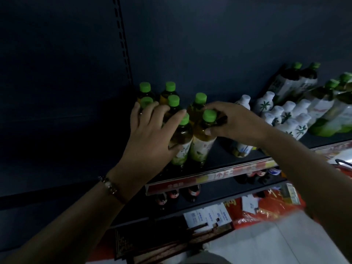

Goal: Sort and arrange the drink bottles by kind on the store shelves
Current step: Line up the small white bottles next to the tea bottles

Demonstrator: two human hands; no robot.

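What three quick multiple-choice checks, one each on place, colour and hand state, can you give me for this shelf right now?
1. Where do the white bottles stand relative to the green-capped bottles at the hands?
A. to their right
B. to their left
C. one shelf up

2. What colour is the cap by the right hand?
A. red
B. green
C. white

3. What is the right hand doing?
A. hanging idle
B. lying flat on the shelf
C. gripping a bottle

Answers: 1 A, they stand further right on the same shelf; 2 B, the cap is bright green; 3 C, thumb and fingers curl round its shoulder.
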